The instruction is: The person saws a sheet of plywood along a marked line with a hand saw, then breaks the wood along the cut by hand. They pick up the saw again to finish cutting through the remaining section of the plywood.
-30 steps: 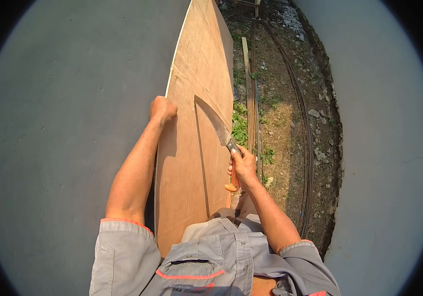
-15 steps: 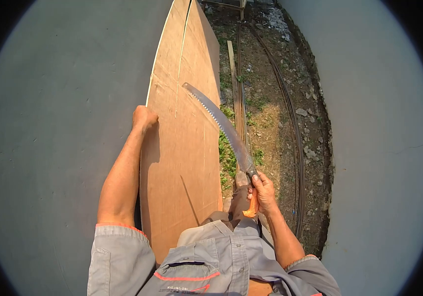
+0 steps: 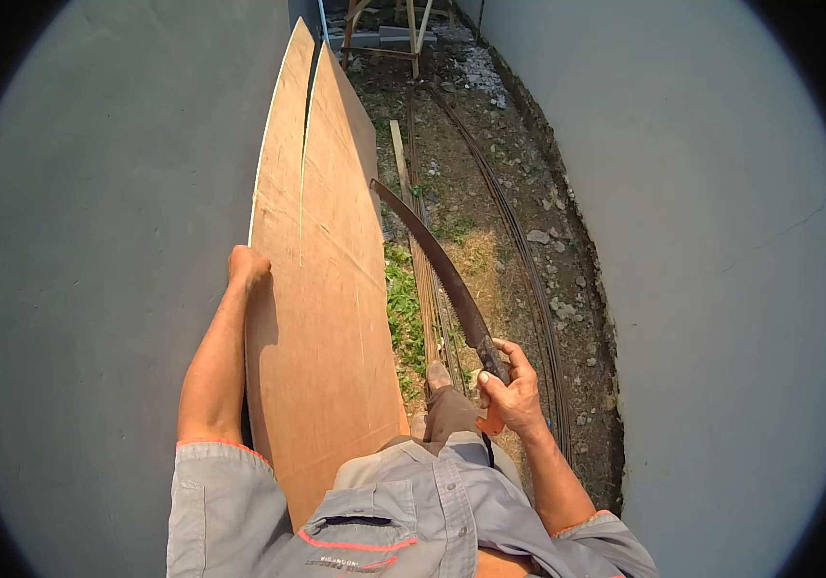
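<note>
A long plywood sheet stretches away from my body, with a lengthwise cut slit open at its far end. My left hand is closed over the sheet's left edge, close to the wall. In my right hand is a curved pruning saw, gripped by its orange and black handle. The blade points forward and left, its tip overlapping the right edge of the sheet in this view. Part of the handle is hidden by my fingers.
A grey wall rises on the left, a pale wall on the right. Long thin rods and a wooden strip lie on the stony ground between. A wooden frame stands at the far end.
My right hand has turned the saw, so its toothed edge and blade face look different and the tip is nearer the sheet's right edge. The view has shifted, showing the sheet's far end.
</note>
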`<action>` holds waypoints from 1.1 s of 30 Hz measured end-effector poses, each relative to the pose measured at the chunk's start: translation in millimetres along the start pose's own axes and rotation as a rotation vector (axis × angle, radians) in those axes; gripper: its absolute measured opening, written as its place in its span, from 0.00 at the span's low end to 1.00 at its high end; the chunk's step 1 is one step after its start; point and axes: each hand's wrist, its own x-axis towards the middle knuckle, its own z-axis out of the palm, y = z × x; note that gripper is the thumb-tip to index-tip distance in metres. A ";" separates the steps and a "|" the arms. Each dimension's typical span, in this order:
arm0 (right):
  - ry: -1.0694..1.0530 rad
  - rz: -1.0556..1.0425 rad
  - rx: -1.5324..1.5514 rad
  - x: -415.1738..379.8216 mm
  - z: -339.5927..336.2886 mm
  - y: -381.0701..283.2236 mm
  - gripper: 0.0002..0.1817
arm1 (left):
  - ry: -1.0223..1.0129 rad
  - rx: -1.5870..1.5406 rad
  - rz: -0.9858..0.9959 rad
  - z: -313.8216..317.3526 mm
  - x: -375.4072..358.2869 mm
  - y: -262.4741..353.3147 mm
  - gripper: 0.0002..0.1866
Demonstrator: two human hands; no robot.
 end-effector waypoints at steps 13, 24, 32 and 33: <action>0.088 -0.668 -1.156 -25.4 0.0 21.1 0.29 | 0.013 0.005 0.004 0.3 3.0 -1.2 0.17; 0.116 -0.757 -1.251 -37.3 -7.2 24.2 0.32 | 0.008 0.013 0.019 -0.6 5.5 -0.4 0.14; 0.126 -0.679 -1.098 -37.2 -6.2 20.1 0.34 | 0.035 0.034 0.035 6.1 17.9 -8.7 0.14; 0.131 -0.676 -1.100 -36.4 -4.9 24.8 0.34 | 0.057 0.025 0.036 4.9 15.8 -7.3 0.14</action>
